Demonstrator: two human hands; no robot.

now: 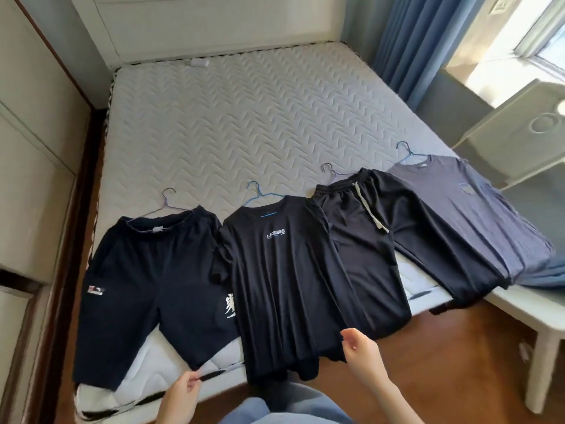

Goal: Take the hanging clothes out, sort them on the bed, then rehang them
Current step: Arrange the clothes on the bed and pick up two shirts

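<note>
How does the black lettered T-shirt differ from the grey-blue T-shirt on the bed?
The black lettered T-shirt bears white chest lettering; the grey-blue T-shirt has a small side emblem. The black one lies uncovered; dark trousers overlap the grey-blue one. Both lie on blue wire hangers.

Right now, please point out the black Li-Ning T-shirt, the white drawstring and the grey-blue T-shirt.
black Li-Ning T-shirt (290,286): head view, front panel below logo
white drawstring (368,209): head view, middle of cord
grey-blue T-shirt (449,200): head view, chest area
</note>
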